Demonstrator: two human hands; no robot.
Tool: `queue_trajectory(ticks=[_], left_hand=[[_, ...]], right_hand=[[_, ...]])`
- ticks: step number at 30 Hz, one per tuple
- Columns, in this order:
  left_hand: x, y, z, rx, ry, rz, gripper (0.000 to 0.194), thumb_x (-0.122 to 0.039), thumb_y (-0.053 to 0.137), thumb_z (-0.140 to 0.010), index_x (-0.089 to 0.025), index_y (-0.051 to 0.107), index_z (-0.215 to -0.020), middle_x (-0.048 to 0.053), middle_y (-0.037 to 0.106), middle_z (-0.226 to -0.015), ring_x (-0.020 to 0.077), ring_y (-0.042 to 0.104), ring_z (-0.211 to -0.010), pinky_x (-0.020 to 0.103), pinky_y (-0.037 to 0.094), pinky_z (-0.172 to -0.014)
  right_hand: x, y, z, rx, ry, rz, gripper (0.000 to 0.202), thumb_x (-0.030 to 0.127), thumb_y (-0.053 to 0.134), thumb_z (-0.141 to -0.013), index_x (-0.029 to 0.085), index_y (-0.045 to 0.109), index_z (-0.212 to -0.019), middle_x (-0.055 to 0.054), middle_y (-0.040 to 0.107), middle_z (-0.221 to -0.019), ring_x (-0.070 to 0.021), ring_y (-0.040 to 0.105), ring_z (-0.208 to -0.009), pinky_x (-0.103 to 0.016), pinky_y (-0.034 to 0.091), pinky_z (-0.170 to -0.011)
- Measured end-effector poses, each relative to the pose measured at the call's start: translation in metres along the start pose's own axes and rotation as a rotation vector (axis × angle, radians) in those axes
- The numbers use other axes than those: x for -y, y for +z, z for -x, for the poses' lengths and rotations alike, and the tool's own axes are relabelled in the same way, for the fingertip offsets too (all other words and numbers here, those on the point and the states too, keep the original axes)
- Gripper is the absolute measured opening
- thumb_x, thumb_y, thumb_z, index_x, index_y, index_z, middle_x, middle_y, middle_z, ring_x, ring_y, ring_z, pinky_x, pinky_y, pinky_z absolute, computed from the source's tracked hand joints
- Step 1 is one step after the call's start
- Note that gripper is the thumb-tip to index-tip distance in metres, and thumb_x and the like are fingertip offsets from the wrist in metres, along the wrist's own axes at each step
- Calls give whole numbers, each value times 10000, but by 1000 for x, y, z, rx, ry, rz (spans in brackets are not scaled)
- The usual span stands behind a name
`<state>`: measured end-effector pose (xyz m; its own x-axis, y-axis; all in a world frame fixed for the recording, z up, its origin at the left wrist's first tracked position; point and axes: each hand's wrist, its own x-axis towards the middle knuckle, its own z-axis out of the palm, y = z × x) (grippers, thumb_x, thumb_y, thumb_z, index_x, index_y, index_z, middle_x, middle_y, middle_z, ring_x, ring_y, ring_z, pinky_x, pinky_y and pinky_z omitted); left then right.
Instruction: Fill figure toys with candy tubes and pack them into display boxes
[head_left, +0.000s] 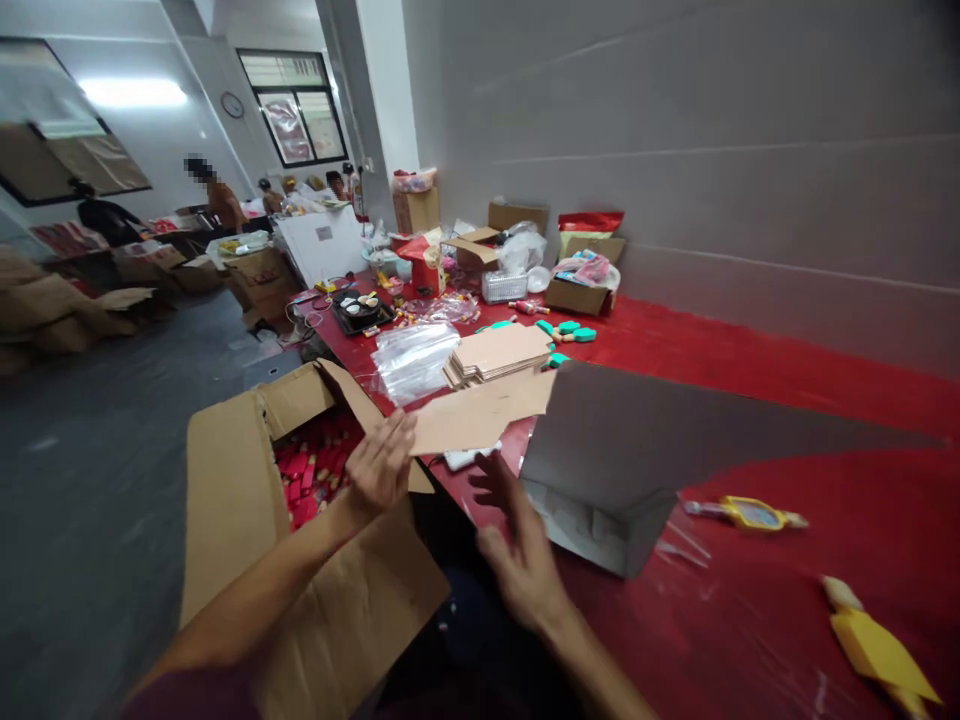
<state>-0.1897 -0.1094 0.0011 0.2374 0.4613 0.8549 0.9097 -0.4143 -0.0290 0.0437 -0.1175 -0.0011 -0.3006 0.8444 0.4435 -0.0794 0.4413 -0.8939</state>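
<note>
Holding cardboard (472, 415), left hand (384, 462), red table (720, 635), grey wall (675, 150), distant window (304, 125)

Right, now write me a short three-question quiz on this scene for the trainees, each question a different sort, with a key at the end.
1. Multiple choice: what does the left hand hold?
A) a yellow wand
B) a flat brown card
C) a clear plastic bag

2. True or false: the right hand is clenched in a fist.

3. Fill in the colour: the small pieces inside the open cardboard box are mostly ____.

Key: 1. B. 2. False; it is open. 3. red.
</note>
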Motion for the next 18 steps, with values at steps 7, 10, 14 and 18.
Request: queue_trajectory(ticks=[7, 10, 14, 18], left_hand=[[-51, -48, 30, 219, -7, 25, 438, -323, 531, -919, -218, 484, -1341, 129, 590, -1336, 273, 461, -1339, 512, 356, -1115], [-52, -43, 12, 161, -446, 92, 515, -348, 540, -910, -181, 426, -1384, 162, 475, -1438, 297, 381, -1387, 533, 302, -1145], [-55, -8, -8, 172, -951, 575, 465, -368, 645, -827, -161, 500, -1218, 134, 603, -1246, 257, 582, -1170, 410, 474, -1010], [-82, 27, -12, 168, -1125, 923, 408, -401, 725, -760, -175, 472, -985, 78, 654, -1018, 206, 648, -971, 347, 525, -889]], right_hand=[[0, 52, 5, -94, 210, -120, 324, 422, 499, -948, 167, 667, -1059, -116, 694, -1037, -257, 638, -976, -392, 498, -898], [-12, 31, 12, -53, 252, -151, 325, 456, 540, -920, 174, 652, -1035, -103, 691, -1034, -243, 631, -962, -365, 495, -871], [-17, 5, 12, -122, 320, -170, 356, 510, 589, -866, 169, 643, -954, -91, 682, -993, -229, 611, -911, -358, 489, -842], [-21, -5, 13, -520, 418, -99, 388, 558, 584, -839, 171, 585, -842, -48, 638, -854, -189, 566, -788, -313, 479, -730]])
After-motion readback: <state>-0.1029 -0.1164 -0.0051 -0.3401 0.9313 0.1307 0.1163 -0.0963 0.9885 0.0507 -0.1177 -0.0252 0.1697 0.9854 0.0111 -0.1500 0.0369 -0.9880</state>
